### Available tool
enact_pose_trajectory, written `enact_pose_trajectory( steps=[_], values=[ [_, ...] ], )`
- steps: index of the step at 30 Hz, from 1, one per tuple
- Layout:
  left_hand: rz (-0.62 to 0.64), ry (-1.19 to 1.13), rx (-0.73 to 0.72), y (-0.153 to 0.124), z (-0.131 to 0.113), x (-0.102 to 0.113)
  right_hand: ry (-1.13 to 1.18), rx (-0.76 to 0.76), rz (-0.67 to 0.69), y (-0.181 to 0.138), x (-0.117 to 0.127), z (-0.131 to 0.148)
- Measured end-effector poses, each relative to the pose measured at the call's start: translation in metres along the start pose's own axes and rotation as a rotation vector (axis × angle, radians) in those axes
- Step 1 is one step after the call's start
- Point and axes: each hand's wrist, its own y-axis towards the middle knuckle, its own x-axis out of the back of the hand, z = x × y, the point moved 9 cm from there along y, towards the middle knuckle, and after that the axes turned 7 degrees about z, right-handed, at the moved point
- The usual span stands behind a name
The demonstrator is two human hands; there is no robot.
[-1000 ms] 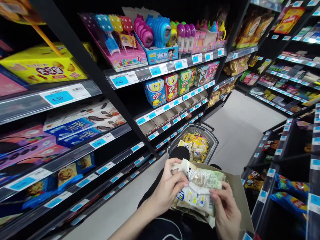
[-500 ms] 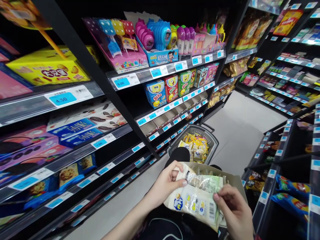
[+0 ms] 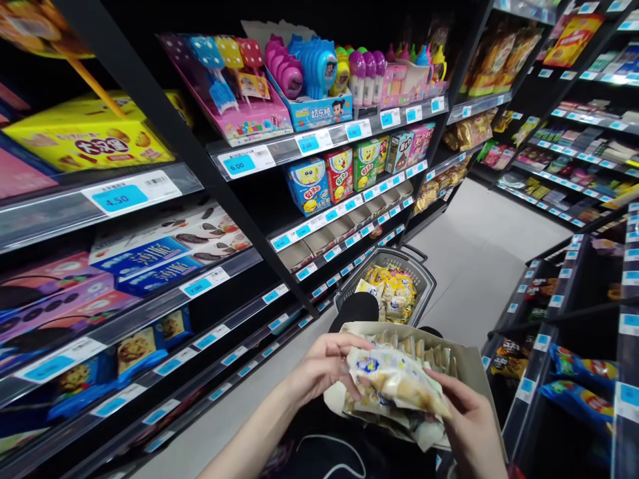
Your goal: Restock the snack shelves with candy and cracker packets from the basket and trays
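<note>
A pale, see-through snack packet (image 3: 399, 379) with blue and yellow print is held tilted above a cardboard box (image 3: 474, 356) on my lap. At its left end, the fingers of my left hand (image 3: 324, 372) are curled, with the thumb blurred at the lower edge. My right hand (image 3: 466, 412) pinches the packet's right end. Inside the box, more wrapped snacks (image 3: 429, 352) stand in rows behind the held packet; others lie below it, partly covered.
Beyond my knees, a grey shopping basket (image 3: 428, 293) on the floor contains yellow snack packets (image 3: 399, 293). Shelves with price tags (image 3: 244, 161) and boxed sweets (image 3: 308, 186) line the left. Low racks with blue snack bags (image 3: 582, 399) stand close on the right.
The packet has turned from lying flat with its printed back showing to a tilted, fuller side. More of the box's rows now show. Both hands have shifted around the packet.
</note>
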Motion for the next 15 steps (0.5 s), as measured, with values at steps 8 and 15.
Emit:
enact_pose_trajectory(
  steps=[8, 15],
  values=[
    [-0.271, 0.55, 0.109, -0.006, -0.01, 0.012, -0.35, 0.11, -0.049, -0.006, -0.001, 0.016],
    [-0.286, 0.59, 0.121, -0.008, -0.018, 0.016, -0.282, 0.054, 0.014, -0.002, -0.006, 0.009]
  ],
)
